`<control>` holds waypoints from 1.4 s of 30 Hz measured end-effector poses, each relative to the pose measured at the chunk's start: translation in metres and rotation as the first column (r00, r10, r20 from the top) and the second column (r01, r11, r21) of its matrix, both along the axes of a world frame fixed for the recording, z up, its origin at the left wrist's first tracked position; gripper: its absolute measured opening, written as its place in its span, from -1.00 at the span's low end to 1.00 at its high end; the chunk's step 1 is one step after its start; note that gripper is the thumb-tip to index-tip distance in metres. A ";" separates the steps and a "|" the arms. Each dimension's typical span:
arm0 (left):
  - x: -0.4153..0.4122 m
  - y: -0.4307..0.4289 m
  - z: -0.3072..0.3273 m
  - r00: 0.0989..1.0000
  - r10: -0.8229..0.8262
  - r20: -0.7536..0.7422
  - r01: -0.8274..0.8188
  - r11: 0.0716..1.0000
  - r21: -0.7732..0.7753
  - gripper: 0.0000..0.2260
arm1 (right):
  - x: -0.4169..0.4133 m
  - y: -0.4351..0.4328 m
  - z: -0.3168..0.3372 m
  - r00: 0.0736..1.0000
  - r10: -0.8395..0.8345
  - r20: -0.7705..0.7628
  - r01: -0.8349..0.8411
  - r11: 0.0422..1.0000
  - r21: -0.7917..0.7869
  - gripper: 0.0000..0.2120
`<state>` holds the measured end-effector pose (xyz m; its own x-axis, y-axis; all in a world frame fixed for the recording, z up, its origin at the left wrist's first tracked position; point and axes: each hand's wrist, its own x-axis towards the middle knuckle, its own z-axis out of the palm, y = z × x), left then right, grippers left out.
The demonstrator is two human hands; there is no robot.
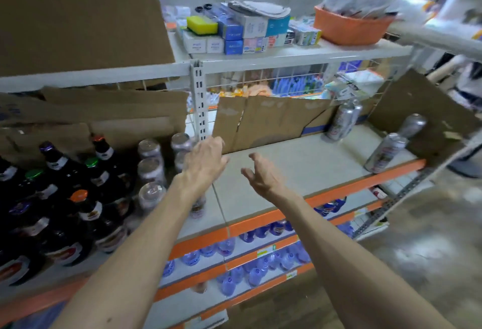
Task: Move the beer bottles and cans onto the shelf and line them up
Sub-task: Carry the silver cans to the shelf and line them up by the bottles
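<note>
While both hands hover open and empty over the shelf (300,161), we see the left hand (203,164) nearest the upright cans (152,172) by the left end, right hand (263,174) well apart from tilted cans (386,152) at the right end.

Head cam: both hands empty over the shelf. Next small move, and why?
Probably reach the right hand to the nearest can at the shelf's right end and bring it toward the row of cans by the left hand. Both hands are open and hold nothing, the shelf is bare between, and a few cans stand scattered on the right.
</note>
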<state>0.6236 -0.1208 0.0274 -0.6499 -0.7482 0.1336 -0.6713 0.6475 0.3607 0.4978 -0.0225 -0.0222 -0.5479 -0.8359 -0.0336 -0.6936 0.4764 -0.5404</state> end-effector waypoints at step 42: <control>-0.599 0.010 -0.076 0.966 -0.255 0.034 0.241 0.943 0.228 -0.67 | -0.511 0.153 -0.035 0.913 -0.407 -0.006 0.407 0.912 0.041 -0.37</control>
<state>0.0245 -0.1105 -0.0489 -0.8201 -0.5688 -0.0628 -0.5256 0.7052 0.4758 -0.0135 0.1301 -0.0568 -0.8403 -0.5382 -0.0649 -0.4334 0.7388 -0.5160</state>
